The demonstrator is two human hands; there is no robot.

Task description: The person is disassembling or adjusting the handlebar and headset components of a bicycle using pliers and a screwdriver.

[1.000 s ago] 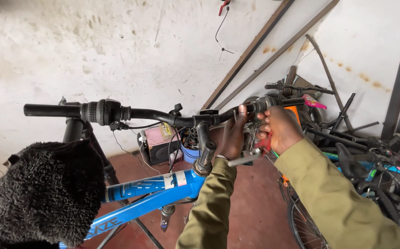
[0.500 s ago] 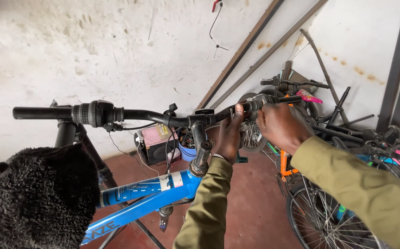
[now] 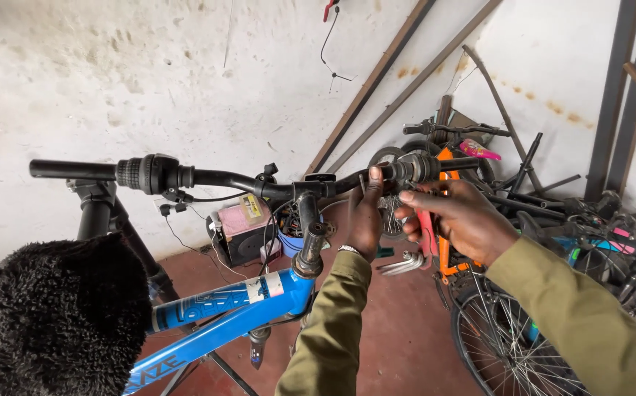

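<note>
A blue bicycle frame [image 3: 222,312] carries a black handlebar [image 3: 222,178] across the middle of the view. My left hand [image 3: 365,220] is closed just under the bar, right of the stem [image 3: 309,220], with its thumb pressed up against the bar. My right hand [image 3: 458,220] is beside it under the right grip shifter [image 3: 417,169], fingers stretched towards the left hand. It holds a red-bodied hex key set [image 3: 406,260] whose silver keys fan out below the two hands.
A fuzzy black saddle cover [image 3: 50,315] fills the lower left. A small box with wires [image 3: 241,235] sits by the white wall. Several other bicycles [image 3: 552,242] and a spoked wheel [image 3: 501,345] crowd the right side. Metal bars [image 3: 384,73] lean on the wall.
My right hand has come down off the right grip to just below the bar, with the hex keys now hanging under both hands. My left hand stays at the bar.
</note>
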